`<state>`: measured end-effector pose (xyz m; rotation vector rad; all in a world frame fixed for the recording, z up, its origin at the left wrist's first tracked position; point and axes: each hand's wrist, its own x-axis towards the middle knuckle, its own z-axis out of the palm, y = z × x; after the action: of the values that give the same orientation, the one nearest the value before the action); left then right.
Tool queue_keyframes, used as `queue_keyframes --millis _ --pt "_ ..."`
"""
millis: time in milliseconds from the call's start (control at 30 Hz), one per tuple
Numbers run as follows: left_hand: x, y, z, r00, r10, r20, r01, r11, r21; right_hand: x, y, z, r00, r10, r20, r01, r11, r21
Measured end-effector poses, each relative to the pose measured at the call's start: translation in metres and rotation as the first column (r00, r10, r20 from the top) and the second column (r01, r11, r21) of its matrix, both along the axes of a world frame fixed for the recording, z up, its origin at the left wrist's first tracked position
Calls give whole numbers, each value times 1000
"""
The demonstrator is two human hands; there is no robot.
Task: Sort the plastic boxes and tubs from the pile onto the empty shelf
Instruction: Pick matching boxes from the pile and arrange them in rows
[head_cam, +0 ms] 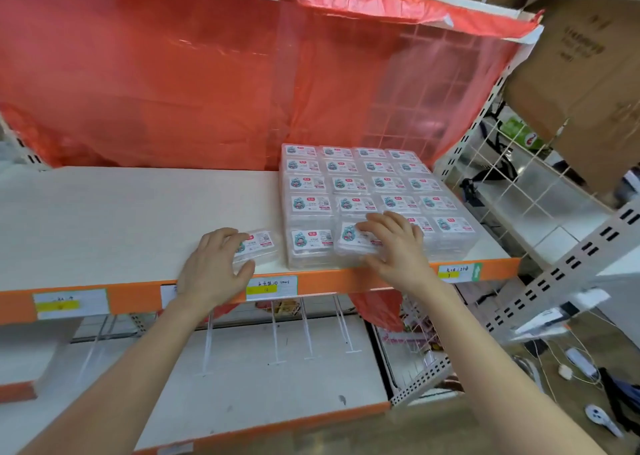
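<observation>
Progress first: a block of clear plastic boxes w/ cartoon labels already sits at the right end of the white shelf with the orange front lip, four across, five deep and stacked more than one high. How many layers, can't tell exactly. The pile I'm pulling from is out of view, so no idea how much is left. No tubs visible on the shelf yet.

My left hand grips a single clear labelled box flat on the board, just beside the block's left face, fingers over the top and thumb on the near side. I judge it's the start of a new column. My right hand has its fingers curled over the front box of the second column, thumb at the near edge, prob. squaring it up.

Edges: both boxes sit close to the front lip, so a careless nudge toward me could tip one off. On the right the block is near the white wire grid panel. At the back it's near the red plastic sheet. Leftward, white board shows all the way to the upright.
</observation>
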<state>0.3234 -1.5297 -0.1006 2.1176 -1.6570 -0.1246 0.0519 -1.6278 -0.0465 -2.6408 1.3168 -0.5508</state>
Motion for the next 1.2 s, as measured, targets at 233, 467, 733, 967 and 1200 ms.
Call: queue_keyframes --millis 233,467,733,967,1200 --pt "0 0 1 1000 7 0 -7 1000 6 -2 -10 -11 999 32 -3 -33 998 -49" --pt "2 -1 -2 1000 2 31 -2 1000 9 0 -14 -18 999 39 38 -33 988 -151" --pt "3 -3 -4 999 3 33 -3 1000 -10 -2 -17 -20 999 27 47 -19 987 -156" --pt "3 -4 -4 999 2 39 -2 1000 -9 -2 -18 -24 995 41 96 -19 976 -219" --pt "3 -1 -2 1000 -11 29 11 1000 7 -2 -22 -31 990 45 137 -4 958 -286"
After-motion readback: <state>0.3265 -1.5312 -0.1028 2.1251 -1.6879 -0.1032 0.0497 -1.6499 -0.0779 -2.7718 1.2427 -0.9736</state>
